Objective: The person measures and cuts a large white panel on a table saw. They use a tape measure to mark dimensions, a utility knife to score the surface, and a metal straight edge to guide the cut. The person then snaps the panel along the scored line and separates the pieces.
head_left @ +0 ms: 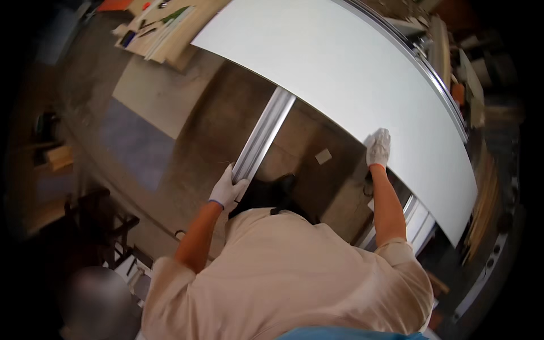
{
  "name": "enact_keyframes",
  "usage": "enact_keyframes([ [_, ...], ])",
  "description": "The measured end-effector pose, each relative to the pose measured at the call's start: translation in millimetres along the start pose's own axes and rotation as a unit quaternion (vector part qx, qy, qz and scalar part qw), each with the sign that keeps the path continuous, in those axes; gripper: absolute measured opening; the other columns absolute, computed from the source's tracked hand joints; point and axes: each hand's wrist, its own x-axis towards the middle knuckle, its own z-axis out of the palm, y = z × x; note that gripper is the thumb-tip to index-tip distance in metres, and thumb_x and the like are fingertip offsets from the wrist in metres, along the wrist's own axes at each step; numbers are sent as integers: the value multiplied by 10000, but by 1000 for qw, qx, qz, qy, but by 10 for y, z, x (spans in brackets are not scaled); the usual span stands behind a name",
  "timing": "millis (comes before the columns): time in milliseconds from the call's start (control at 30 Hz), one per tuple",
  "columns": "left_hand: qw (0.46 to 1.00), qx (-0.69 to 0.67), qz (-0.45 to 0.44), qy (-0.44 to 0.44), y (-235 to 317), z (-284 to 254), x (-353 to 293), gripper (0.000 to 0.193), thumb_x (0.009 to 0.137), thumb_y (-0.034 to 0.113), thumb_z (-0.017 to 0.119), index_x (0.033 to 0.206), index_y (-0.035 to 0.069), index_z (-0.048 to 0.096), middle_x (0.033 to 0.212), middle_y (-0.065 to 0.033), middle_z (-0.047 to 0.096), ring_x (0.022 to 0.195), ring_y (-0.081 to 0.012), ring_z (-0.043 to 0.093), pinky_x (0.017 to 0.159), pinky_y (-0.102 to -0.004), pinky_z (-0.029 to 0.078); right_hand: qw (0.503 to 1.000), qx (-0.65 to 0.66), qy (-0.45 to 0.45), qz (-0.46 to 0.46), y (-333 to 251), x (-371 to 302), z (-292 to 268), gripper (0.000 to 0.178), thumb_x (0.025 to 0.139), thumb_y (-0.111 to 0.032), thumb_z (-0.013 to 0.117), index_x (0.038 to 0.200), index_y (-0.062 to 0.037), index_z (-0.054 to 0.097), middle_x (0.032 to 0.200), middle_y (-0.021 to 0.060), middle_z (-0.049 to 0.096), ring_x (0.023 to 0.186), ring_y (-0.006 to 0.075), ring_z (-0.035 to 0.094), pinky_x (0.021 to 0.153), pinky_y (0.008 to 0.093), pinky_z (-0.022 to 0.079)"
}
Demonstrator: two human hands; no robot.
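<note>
Left hand (228,188), white glove with blue cuff: fingers wrapped over the near end of a ribbed aluminium rail (264,136). Can't tell how tight. Right hand (378,148), white glove with orange cuff: fingers extended, flat on the near edge of a big white panel (340,85). Can't see whether the thumb hooks under.

Panel runs from the right hand away to the far side, and out both left and right of it. Rail runs from the left hand up to the panel's near edge.

Handling, my read: panel is stiff but thin for its span, so some flex; awkward more than heavy. Smooth face, probably slick under gloves; corners look easy to chip. Hold by opposite edges, hands wide apart. Rail looks light and rigid; take it by its sides.

Materials: panel matte white, straight-edged. Rail bare metal, lengthwise grooves. A second grooved rail (420,226) sits below the right hand, partly hidden by the arm. Square pale scrap (323,156) on the brown floor (241,96) between the hands. Farther out: wooden bench (195,22) beyond the left hand, thin wood strips (481,204) right of the right hand.
</note>
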Motion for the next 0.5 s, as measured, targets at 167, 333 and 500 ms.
enact_keyframes([
  [167,985,-171,-7,-39,-460,11,-629,659,1005,318,724,1537,-1,503,1276,-220,729,1194,-300,707,1039,-389,534,998,-42,-32,40,-574,-1117,-736,577,1084,-346,588,1537,0,495,1629,228,467,1507,434,439,1266,484,385],
  [333,990,-98,42,-96,-1650,-387,-1224,560,1061,370,654,1427,-50,601,1335,-250,717,1243,-373,690,1081,-412,506,943,-143,-299,36,-1265,-1485,-915,434,1077,-337,538,1245,24,712,1327,259,695,1239,414,684,1052,511,567],
  [500,979,-52,-182,-74,-2997,-1800,-2090,540,1069,381,634,1433,-18,645,1352,-263,723,1266,-379,684,1078,-429,502,984,46,-164,58,-2991,-2031,-1061,416,1086,-345,522,1063,1,753,1209,233,741,1174,421,690,1042,503,540],
])
